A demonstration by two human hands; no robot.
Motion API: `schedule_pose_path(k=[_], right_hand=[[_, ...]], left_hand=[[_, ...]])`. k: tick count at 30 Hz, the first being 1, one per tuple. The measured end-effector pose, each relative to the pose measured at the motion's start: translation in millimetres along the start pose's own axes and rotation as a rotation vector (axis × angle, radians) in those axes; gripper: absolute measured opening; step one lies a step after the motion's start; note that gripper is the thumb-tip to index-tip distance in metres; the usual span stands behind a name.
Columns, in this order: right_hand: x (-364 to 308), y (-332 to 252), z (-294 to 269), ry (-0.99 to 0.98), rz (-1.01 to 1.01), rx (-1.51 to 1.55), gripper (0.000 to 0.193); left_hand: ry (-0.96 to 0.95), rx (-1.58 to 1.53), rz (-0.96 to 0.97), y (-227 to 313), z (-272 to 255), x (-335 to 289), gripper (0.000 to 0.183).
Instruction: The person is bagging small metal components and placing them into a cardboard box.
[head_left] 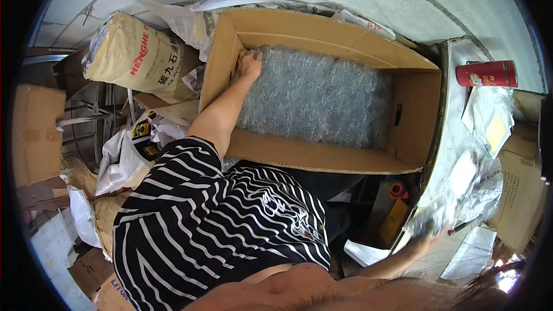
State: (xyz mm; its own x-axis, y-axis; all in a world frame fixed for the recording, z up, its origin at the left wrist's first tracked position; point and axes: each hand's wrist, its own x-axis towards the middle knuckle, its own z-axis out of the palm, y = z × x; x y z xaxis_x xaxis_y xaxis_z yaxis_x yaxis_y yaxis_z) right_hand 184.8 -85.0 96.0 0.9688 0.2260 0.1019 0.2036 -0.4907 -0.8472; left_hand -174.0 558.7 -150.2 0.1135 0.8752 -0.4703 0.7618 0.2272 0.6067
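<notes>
Left hand stretched far-left inside the cardboard box, right hand near right, grips unclear; red can far right.

Over the feed I can make out red and black lettering on the tan sack, blue capitals on a carton at lower left, and white script across the striped shirt. Near the worktop's far edge, the red can bears pale markings too small for me to read.
</notes>
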Motion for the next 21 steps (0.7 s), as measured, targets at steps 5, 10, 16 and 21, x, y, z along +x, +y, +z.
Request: schedule_pose_path(k=[5, 10, 16, 21], right_hand=[[45.1, -141.4, 177.3, -0.465, -0.107, -0.006, 0.087], [22.5, -235.2, 345.4, -0.839, -0.164, 0.025, 0.065], [-72.0, -202.4, 538.8, -1.108, 0.036, 0.256, 0.061], [-187.3, -208.0, 643.3, -1.072, 0.011, 0.068, 0.059]], left_hand=[[0.211, -0.041, 0.024, -11.8, 25.0, -11.1, 0.056], [0.377, 0.189, 0.089, -18.1, 58.2, -57.4, 0.055], [0.267, 0.293, 0.141, -15.1, 71.1, -56.9, 0.059], [0.043, -0.161, 0.086, -87.6, 100.8, -26.7, 0.066]])
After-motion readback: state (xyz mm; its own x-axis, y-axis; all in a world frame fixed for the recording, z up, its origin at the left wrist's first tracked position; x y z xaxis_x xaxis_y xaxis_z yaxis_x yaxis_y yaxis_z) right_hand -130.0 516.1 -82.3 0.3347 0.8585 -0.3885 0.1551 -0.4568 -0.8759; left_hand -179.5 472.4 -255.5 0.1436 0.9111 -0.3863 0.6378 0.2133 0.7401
